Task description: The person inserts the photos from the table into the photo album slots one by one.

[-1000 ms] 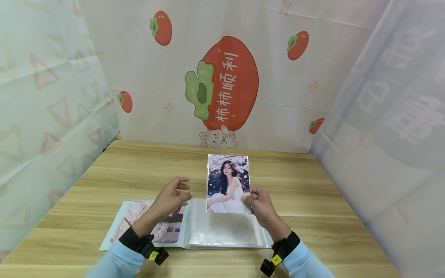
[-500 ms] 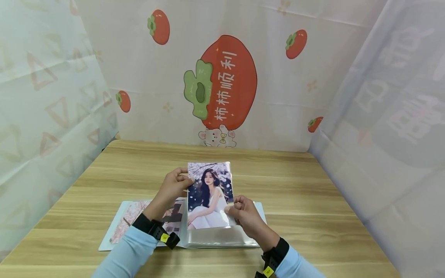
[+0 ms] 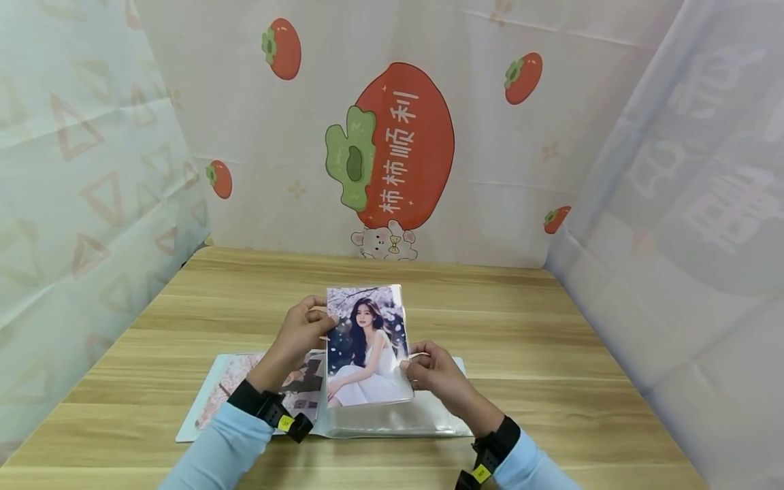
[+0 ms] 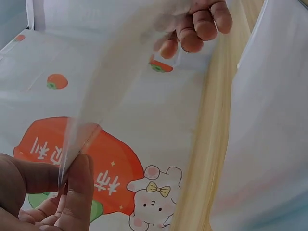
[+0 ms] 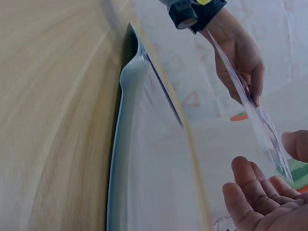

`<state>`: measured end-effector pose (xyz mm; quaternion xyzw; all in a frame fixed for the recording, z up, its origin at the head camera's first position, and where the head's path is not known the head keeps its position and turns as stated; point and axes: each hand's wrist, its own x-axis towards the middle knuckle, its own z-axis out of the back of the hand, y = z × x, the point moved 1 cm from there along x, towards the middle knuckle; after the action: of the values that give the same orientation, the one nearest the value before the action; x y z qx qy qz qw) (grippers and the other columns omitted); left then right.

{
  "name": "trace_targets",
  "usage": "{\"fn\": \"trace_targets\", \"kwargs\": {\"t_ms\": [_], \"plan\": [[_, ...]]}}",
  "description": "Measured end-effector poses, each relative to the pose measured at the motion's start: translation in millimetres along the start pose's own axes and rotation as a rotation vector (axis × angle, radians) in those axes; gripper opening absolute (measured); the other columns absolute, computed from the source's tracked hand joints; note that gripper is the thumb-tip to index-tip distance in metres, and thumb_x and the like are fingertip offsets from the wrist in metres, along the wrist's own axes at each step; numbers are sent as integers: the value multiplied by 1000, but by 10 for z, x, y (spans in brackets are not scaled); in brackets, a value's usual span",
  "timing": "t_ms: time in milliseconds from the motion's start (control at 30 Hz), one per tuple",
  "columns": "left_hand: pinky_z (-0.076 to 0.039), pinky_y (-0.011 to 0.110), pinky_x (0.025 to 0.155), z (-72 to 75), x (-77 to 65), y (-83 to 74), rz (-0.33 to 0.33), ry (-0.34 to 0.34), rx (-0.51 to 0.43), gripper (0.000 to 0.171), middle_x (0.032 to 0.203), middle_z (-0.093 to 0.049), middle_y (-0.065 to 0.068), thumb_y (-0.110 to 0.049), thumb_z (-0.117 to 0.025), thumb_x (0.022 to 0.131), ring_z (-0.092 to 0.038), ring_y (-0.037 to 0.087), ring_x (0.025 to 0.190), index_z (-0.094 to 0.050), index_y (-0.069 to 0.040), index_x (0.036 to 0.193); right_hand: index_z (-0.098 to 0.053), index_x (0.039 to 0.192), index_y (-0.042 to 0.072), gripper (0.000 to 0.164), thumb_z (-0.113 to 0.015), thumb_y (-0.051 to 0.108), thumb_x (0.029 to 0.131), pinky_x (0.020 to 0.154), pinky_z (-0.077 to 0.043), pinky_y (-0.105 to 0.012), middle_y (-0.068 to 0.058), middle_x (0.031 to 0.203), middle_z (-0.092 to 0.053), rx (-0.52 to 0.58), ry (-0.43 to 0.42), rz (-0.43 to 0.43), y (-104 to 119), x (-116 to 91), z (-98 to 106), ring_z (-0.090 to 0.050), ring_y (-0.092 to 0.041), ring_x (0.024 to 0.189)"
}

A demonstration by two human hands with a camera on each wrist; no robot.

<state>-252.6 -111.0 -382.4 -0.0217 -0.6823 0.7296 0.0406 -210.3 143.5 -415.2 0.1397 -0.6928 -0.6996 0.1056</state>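
Observation:
In the head view, a photo print [image 3: 366, 347] of a figure in a white dress stands tilted above an open photo album [image 3: 202, 401]. My left hand [image 3: 300, 335] pinches its left edge between thumb and fingers; the left wrist view shows this left hand [image 4: 53, 192] gripping the thin sheet. At the lower right edge is my right hand [image 3: 444, 384], its thumb tip overlapping the print. The right wrist view shows the right hand [image 5: 269, 197] with thumb and fingers apart on either side of the photo edge. The album's right page is a clear pocket [image 3: 398, 420].
A pink-blossom picture [image 3: 223, 388] fills the album's left page, partly behind my left forearm. The album lies on a wooden table [image 3: 539, 381]. Printed cloth [image 3: 484, 156] with persimmons hangs at the back, and pale cloth walls stand at both sides.
The photo has moved left and down over the album. My left hand has come up and taken hold of its left edge; my right hand has moved left with it, then slightly back right.

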Motion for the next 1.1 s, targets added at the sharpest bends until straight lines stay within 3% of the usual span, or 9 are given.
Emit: {"fn": "trace_targets", "kwargs": {"t_ms": [100,233,367,500,700,833,1100], "plan": [[-53,36,62,15,-16,-3,-5,-3,-8,34,83,-59,12,1,-54,91,-61,20,68,-41,2,122,-36,123,-11,43,-56,7,90,78,-49,-37,-15,95,-61,-88,28,12,27,-39,151,-61,-22,85],[-53,34,59,35,-27,7,0,6,-15,33,82,-59,11,1,-53,90,-60,20,67,-41,3,121,-37,127,-9,48,-58,15,92,83,-48,-40,-22,106,-58,-206,38,11,-1,-93,367,-59,-29,95],[-52,33,58,51,-27,23,-6,29,-15,33,80,-59,10,2,-53,90,-59,19,65,-41,4,121,-43,126,-8,52,-64,20,89,85,-45,-44,-23,114,-54,-458,77,29,-42,-171,572,-53,-35,105],[-51,31,56,75,-29,39,-14,48,-6,32,79,-58,9,3,-52,90,-57,18,64,-41,4,121,-47,131,-1,60,-73,20,81,90,-38,-55,-25,128,-47,-686,157,14,-82,-274,719,-41,-43,118],[-52,35,59,108,-55,59,-27,65,14,32,77,-56,9,2,-51,91,-57,18,65,-41,5,121,-47,135,6,79,-84,18,66,95,-28,-61,-30,137,-33,-914,218,-57,-172,-390,764,-30,-48,124],[-52,36,61,118,-67,62,-28,64,15,32,77,-57,9,1,-52,91,-58,19,65,-41,4,121,-49,134,6,80,-86,19,64,94,-28,-63,-34,138,-28,-984,220,-64,-214,-409,738,-28,-51,124],[-52,34,59,132,-56,58,-22,62,21,33,79,-59,10,0,-52,91,-58,19,66,-40,4,121,-50,134,7,80,-85,17,64,93,-30,-62,-34,138,-28,-1011,210,-74,-245,-398,723,-28,-51,124]]}}
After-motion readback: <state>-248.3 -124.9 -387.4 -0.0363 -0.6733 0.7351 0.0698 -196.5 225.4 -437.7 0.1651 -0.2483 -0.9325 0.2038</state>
